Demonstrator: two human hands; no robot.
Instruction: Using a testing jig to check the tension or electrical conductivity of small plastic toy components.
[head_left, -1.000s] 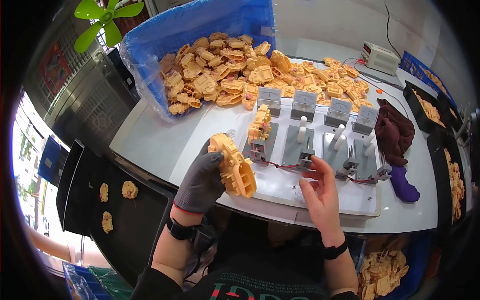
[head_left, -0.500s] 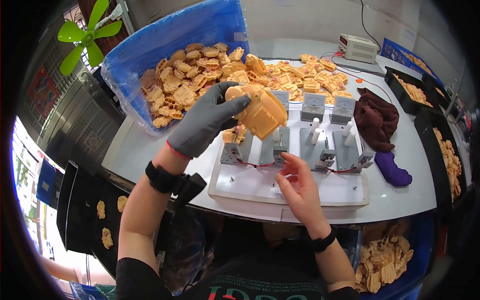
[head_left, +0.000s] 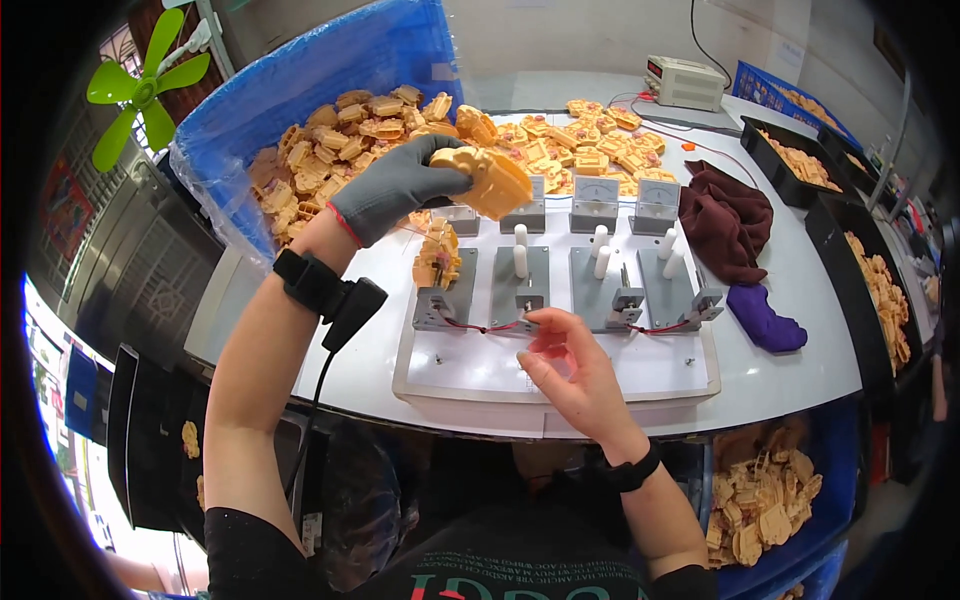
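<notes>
My left hand, in a grey glove, grips a tan moulded plastic part and holds it raised above the back of the test fixture. Bare and with thumb and fingers apart, my right hand hovers at the fixture's front. Its index fingertip is close to the small grey bracket of the second station from the left; I cannot tell whether they touch. The white fixture base carries several grey stations with white pegs. Another tan part sits on the leftmost station.
Behind the stations stand analog meters. A blue plastic-lined bin and a loose pile hold many tan parts. To the right lie a brown cloth and a purple cloth, beside black trays. A power supply stands at the back.
My left hand has moved slightly left and back with the tan part, which has tilted to a flatter angle. My right hand stays by the second station. The whole view has shifted a little.
</notes>
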